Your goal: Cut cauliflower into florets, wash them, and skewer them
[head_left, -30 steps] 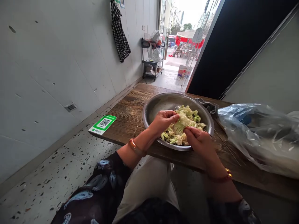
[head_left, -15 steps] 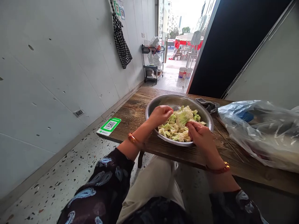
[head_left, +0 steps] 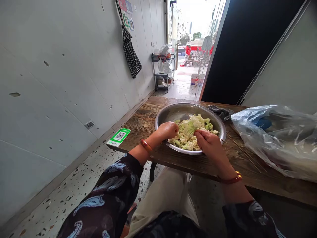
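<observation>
So on my feed my right hand (head_left: 209,141) is closed in a pinch on a pale cauliflower piece (head_left: 194,125), held just left of the fingertips, with a thin stick (head_left: 188,115) poking out past it. My left hand (head_left: 169,130) is curled up pretty tight, just left of that piece; can't tell if there's anything in it, fingers are hidden. Right under both hands there's a metal bowl (head_left: 170,113) with more florets (head_left: 189,144) in it. Just right of my right hand, more sticks (head_left: 244,152) lie on the wooden table (head_left: 138,123), then a clear plastic bag (head_left: 279,145) beyond them.
</observation>
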The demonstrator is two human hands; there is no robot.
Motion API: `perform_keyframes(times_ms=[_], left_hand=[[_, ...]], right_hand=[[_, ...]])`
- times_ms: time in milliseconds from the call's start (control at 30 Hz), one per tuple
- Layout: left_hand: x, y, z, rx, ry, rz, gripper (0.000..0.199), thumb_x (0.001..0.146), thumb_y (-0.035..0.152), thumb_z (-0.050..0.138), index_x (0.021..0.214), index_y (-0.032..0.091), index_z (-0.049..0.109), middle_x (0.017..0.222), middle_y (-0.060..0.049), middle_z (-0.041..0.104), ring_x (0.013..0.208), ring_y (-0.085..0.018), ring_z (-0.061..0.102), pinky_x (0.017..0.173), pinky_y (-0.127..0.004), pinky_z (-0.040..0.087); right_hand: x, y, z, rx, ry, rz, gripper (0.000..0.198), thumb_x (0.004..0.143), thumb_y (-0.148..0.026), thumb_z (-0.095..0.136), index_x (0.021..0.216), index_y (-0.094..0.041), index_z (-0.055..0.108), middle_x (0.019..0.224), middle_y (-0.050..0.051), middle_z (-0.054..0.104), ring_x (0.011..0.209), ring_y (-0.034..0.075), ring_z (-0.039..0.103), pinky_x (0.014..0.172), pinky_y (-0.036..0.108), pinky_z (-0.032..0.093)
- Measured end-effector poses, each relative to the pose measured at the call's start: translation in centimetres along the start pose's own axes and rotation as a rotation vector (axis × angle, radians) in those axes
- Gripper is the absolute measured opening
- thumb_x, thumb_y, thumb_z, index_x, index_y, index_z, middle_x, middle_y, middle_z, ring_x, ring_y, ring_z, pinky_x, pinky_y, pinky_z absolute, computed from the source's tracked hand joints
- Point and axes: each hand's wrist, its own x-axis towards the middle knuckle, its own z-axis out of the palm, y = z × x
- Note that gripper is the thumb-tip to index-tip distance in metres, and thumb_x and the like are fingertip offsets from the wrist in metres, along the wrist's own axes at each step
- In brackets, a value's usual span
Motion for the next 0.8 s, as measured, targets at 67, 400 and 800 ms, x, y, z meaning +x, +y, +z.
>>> perform_keyframes(times_ms=[67,400,800], left_hand=[[-0.1,-0.1,-0.5,-0.223,0.066,-0.005,0.01,0.06,0.011,0.068,0.057,0.02,0.064,0.053,0.002,0.056,0.053,-0.013,0.048,0.054,-0.025,0.033],[-1.1,0.9,-2.2,-1.186,0.314,-0.15,0.021,0.069,0.026,0.073,0.078,0.016,0.056,0.06,0.0,0.065,0.05,-0.01,0.058,0.05,-0.021,0.044],[-1.0,3.1,-0.6,-1.572,0.375,-0.176,0.026,0.069,0.026,0.081,0.081,0.013,0.061,0.068,-0.005,0.07,0.057,-0.011,0.063,0.055,-0.021,0.048]], right_hand=[[0.0,0.1,0.0,0.04,0.007,0.023,0.037,0.089,-0.053,0.05,0.076,-0.02,0.058,0.048,-0.006,0.042,0.047,0.011,0.037,0.047,0.025,0.028],[-0.1,-0.1,-0.6,0.273,-0.071,0.107,0.036,0.087,-0.054,0.054,0.072,-0.022,0.051,0.046,-0.008,0.035,0.041,0.009,0.03,0.042,0.025,0.02],[-0.1,0.0,-0.7,0.122,-0.217,0.111,0.037,0.087,-0.054,0.053,0.073,-0.02,0.055,0.048,-0.007,0.037,0.044,0.009,0.032,0.043,0.024,0.021]])
